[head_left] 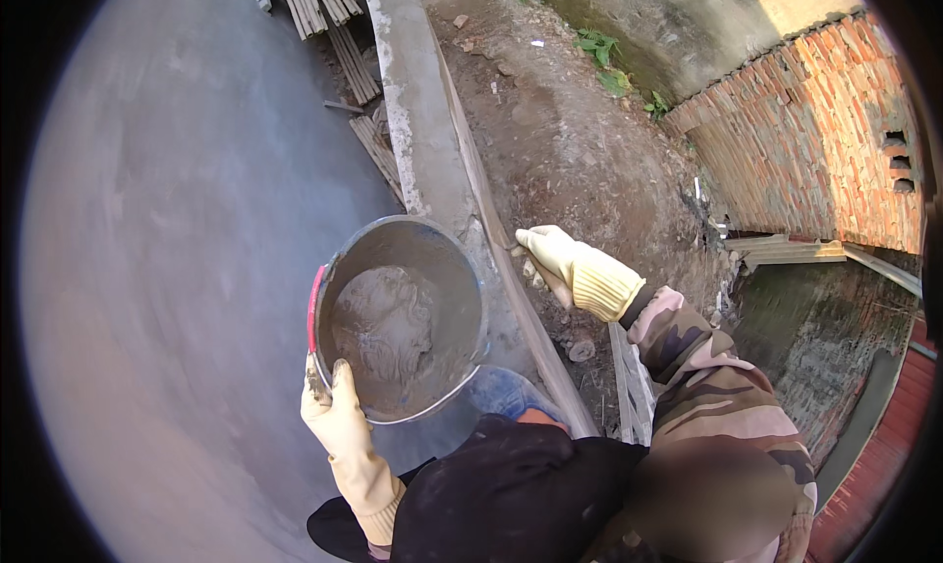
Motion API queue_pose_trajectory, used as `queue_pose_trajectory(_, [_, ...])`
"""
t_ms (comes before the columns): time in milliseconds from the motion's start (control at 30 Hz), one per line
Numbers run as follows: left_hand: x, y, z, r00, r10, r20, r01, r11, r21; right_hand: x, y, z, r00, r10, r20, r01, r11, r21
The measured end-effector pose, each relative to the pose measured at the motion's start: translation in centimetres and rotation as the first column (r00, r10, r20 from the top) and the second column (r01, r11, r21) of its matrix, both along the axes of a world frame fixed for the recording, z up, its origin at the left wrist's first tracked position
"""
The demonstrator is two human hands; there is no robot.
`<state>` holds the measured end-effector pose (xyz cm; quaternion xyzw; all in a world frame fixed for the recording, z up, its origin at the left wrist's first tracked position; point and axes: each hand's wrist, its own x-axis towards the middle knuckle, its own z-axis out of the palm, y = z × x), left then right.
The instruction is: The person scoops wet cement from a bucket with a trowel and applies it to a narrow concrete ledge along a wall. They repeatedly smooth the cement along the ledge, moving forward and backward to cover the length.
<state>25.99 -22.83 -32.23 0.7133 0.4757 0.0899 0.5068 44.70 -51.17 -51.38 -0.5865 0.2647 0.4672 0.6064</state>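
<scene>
A round bucket (462,268) with wet grey mortar (383,322) inside it is tilted so that its mouth faces me. It is over a narrow concrete wall top (437,160); whether it rests there I cannot tell. My left hand (344,430), in a cream glove with dirty fingertips, grips the bucket's near left rim, just below a red handle grip (315,308). To the right of the bucket, my right hand (570,268), also in a cream glove, is by the wooden board along the wall edge. Its fingers are curled, and their contents are hidden.
A wooden board (481,190) edges the wall. Left is a smooth grey surface (196,229); bundled wooden strips (354,62) lie at its far end. Right of the wall, bare earth (580,160) lies lower, with a brick wall (805,131) beyond. Pale wooden slats (629,381) stand below my right forearm.
</scene>
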Motion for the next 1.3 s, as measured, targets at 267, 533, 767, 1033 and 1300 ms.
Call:
queue_pose_trajectory(267, [0.0,0.2,0.2,0.996,-0.003,-0.086,0.007,0.999,0.04,4.7,2.7,-0.4,0.998,-0.067,0.012,0.066,0.992,0.109])
queue_pose_trajectory(533, [0.0,0.4,-0.1,0.992,-0.028,-0.127,0.037,0.996,0.076,7.0,-0.6,-4.9,0.963,-0.053,0.265,0.037,0.997,0.065])
queue_pose_trajectory(767, [0.4,0.1,0.3,0.994,-0.052,-0.095,0.063,0.991,0.119,4.6,-2.2,-5.8,0.738,0.587,0.333,-0.458,0.798,-0.391])
queue_pose_trajectory(1033, [0.2,0.2,0.2,0.992,-0.05,-0.116,0.065,0.99,0.129,2.2,0.0,-5.6,0.932,0.202,0.301,-0.202,0.979,-0.031])
queue_pose_trajectory(1300, [-0.3,0.7,-0.1,0.995,-0.069,-0.071,0.074,0.995,0.07,-0.6,-3.9,-3.5,0.85,0.453,0.271,-0.324,0.853,-0.409])
